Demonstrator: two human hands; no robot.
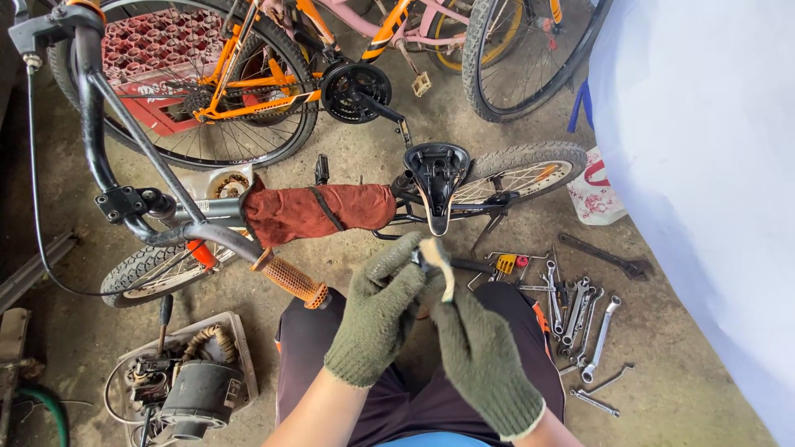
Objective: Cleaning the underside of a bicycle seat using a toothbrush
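**Gloved hands on a small pale part, above the lap**

Both hands wear olive knit gloves and meet in front of the body. Left hand (377, 310) is curled closed around something small and dark; what it is cannot be told. Right hand (480, 352) is closed too, thumb and fingers pinching a small pale part (439, 263) that sticks up between the two gloves. The part sits above the lap, just below the saddle of the small bicycle.

Small bicycle (331, 211) lies across the concrete floor (679, 397), frame wrapped in rust-red cloth (319, 211), black saddle (436, 178) pointing toward the wearer. Orange ribbed handlebar grip (290, 280) is just beside the left glove, not touching.

Right of the knees: a scatter of spanners (580, 319) on the floor, with a set of yellow hex keys (505, 263) near them and a long dark wrench (604, 257) farther out. Lower left: a tray (242, 348) holding a dark motor-like unit (199, 397) with wires. Behind: an orange bicycle (248, 83) standing against a red crate (157, 58).
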